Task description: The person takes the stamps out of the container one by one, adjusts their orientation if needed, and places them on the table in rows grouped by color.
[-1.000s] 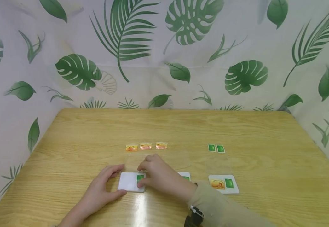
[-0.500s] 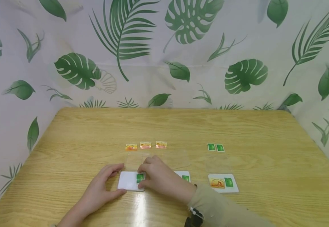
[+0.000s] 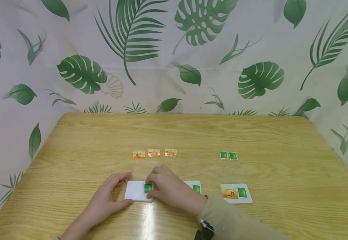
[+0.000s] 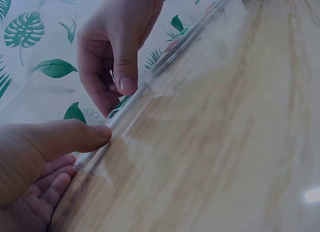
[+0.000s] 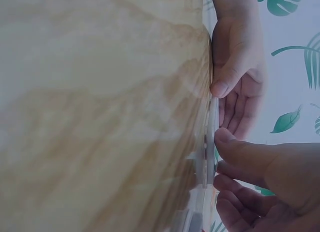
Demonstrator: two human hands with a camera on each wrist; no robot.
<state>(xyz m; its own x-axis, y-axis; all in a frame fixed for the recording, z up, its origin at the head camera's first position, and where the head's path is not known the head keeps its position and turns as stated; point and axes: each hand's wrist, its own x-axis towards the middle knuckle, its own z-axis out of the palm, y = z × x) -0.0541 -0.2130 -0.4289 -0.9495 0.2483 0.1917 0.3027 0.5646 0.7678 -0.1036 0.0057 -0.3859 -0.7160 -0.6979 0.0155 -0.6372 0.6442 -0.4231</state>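
Observation:
A white card [image 3: 135, 192] lies flat on the wooden table [image 3: 192, 133], near its front. My left hand [image 3: 108, 199] holds the card's left end between thumb and fingers. Its thumb [image 4: 92, 134] presses on the card's near edge. My right hand [image 3: 168, 188] pinches a small green sticker [image 3: 148, 188] at the card's right end, thumb [image 4: 125, 71] in front and fingers behind. The right wrist view shows both hands, left hand [image 5: 239, 66] and right hand [image 5: 260, 167], meeting at the card's thin edge [image 5: 209, 137].
A second white card [image 3: 195, 186] with a green sticker is half hidden behind my right hand. A third card [image 3: 236, 193] carries an orange and a green sticker. Three orange stickers [image 3: 154, 153], two green stickers [image 3: 228, 155] and clear film sheets [image 3: 189, 168] lie further back.
Almost nothing has moved. My right fingers have shifted slightly on the green sticker, and both hands stay on the card.

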